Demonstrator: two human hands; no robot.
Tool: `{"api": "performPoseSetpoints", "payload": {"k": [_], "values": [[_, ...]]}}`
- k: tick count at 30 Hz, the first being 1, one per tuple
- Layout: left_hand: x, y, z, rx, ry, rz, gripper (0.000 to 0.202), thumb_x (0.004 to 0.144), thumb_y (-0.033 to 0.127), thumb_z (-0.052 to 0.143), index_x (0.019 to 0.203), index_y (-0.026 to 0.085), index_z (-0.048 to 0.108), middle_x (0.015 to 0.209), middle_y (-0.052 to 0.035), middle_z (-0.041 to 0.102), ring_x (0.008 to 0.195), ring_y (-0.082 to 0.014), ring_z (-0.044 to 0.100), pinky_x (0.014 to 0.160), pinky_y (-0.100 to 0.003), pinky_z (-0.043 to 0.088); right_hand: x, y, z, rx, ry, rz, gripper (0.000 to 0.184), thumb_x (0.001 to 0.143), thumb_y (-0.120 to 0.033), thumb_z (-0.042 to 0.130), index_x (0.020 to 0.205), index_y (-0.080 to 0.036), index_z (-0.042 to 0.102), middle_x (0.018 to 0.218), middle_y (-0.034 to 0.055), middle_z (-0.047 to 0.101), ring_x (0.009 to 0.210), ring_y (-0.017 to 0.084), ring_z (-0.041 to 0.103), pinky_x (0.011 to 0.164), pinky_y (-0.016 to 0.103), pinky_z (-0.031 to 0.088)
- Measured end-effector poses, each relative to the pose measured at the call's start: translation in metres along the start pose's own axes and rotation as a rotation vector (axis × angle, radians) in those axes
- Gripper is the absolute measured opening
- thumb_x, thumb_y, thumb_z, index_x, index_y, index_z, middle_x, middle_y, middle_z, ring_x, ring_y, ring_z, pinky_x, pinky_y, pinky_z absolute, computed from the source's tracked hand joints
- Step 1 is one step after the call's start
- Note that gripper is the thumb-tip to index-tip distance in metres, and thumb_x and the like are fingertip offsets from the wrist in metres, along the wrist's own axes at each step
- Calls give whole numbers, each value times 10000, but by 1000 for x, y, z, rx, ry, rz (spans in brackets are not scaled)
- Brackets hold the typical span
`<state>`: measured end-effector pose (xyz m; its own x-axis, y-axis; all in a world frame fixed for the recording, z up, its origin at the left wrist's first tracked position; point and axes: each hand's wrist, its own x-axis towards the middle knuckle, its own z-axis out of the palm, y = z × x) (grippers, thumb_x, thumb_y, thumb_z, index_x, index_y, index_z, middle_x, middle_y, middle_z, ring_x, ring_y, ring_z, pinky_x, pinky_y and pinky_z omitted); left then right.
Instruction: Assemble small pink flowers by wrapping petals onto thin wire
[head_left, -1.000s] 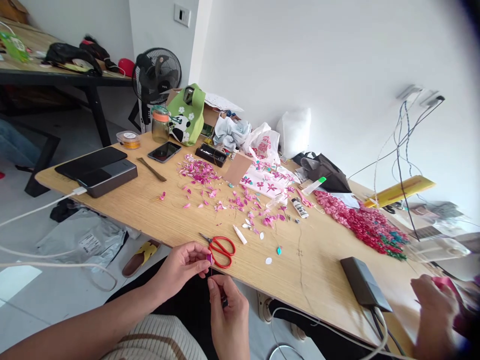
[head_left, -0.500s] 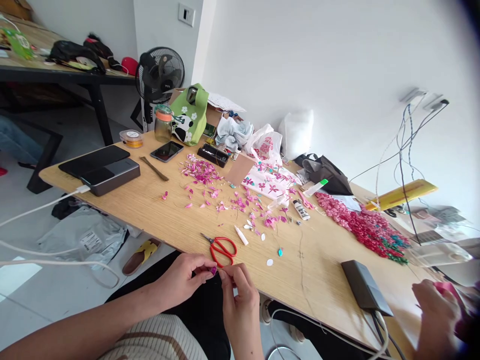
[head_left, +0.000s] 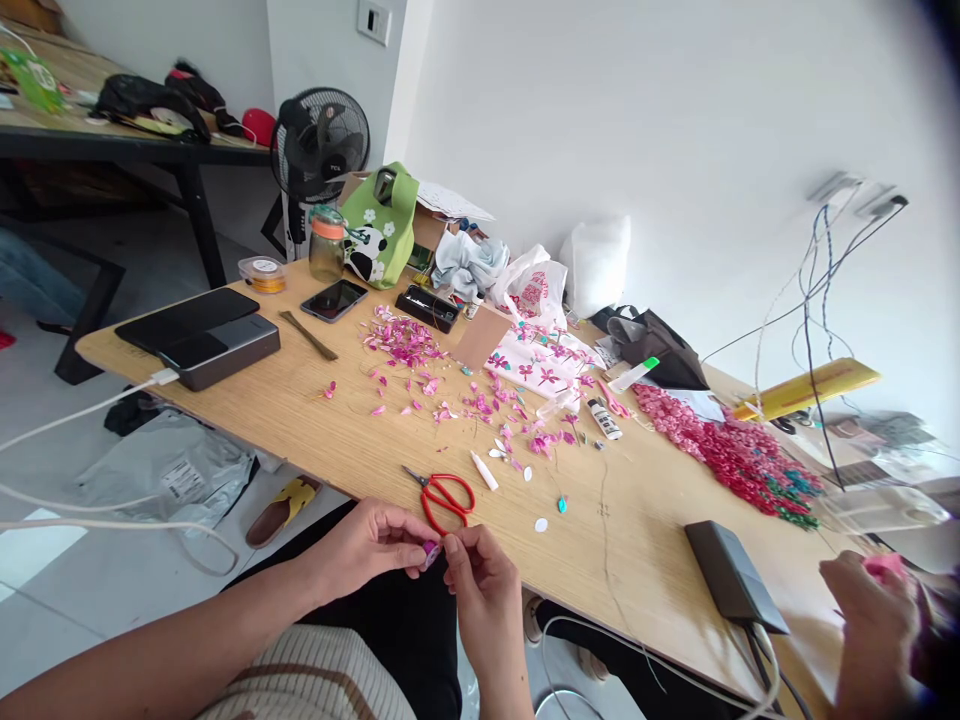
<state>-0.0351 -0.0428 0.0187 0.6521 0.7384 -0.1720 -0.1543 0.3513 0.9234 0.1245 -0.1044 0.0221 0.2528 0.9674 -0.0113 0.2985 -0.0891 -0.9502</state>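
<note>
Over the table's near edge, my left hand [head_left: 375, 545] pinches a small purple spool-like piece [head_left: 430, 553] between thumb and fingers. My right hand [head_left: 484, 575] is closed right beside it, thumb against forefinger. What sits in that pinch is too small to make out. Just beyond my fingers lie red-handled scissors [head_left: 448, 503], blades pointing left. To their right are a white tube [head_left: 484, 470], a white oval piece [head_left: 541, 525] and a turquoise piece [head_left: 562, 505]. Pink petals [head_left: 409, 340] are scattered farther back.
A power bank [head_left: 220, 353], phone [head_left: 334, 300] and jar [head_left: 327, 250] stand at the left. A dark box with cables [head_left: 735, 578] and a pile of red and pink strands [head_left: 739, 455] are at the right. Another person's hand [head_left: 874, 600] holds something pink at the right edge.
My hands have shifted slightly and the purple piece has turned, showing more of its side. The co-worker's hand at the right has moved a little. The table items stay put.
</note>
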Motion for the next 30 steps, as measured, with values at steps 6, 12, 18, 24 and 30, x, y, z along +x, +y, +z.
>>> {"api": "performPoseSetpoints", "payload": {"k": [6, 12, 18, 24, 30], "values": [[1, -1, -1, -309, 12, -62, 203, 690, 211, 780, 865, 127, 720, 777, -55, 704, 706, -146, 636, 661, -245, 499, -1, 7, 5, 239, -37, 84, 338, 832, -489, 594, 740, -164, 583, 593, -16, 522, 508, 100, 458, 468, 208, 396], [3, -2, 0, -557, 11, -151, 209, 680, 147, 792, 875, 107, 729, 821, -64, 702, 714, -111, 643, 713, -207, 515, -5, 5, 11, 326, -73, 79, 332, 856, -483, 565, 757, -166, 555, 567, -38, 493, 483, 82, 426, 464, 201, 380], [3, -3, 1, -656, 13, -175, 176, 702, 107, 771, 872, 76, 736, 827, -68, 698, 725, -93, 638, 703, -164, 522, -8, 4, 14, 329, -18, 71, 311, 863, -466, 567, 782, -166, 555, 582, -39, 497, 505, 83, 451, 481, 196, 389], [4, -4, 1, -705, 29, -178, 118, 742, 81, 731, 859, 66, 729, 830, -70, 687, 718, -94, 643, 689, -155, 529, -10, 11, 16, 513, 33, 116, 253, 870, -437, 572, 827, -189, 559, 607, -32, 531, 541, 96, 453, 497, 199, 405], [3, -2, 4, -731, 12, -193, 81, 780, 63, 687, 853, 49, 718, 785, -67, 667, 698, -87, 635, 673, -150, 533, -11, 12, 19, 599, 74, 111, 208, 855, -392, 610, 813, -190, 580, 682, -15, 550, 609, 105, 469, 523, 203, 416]]}}
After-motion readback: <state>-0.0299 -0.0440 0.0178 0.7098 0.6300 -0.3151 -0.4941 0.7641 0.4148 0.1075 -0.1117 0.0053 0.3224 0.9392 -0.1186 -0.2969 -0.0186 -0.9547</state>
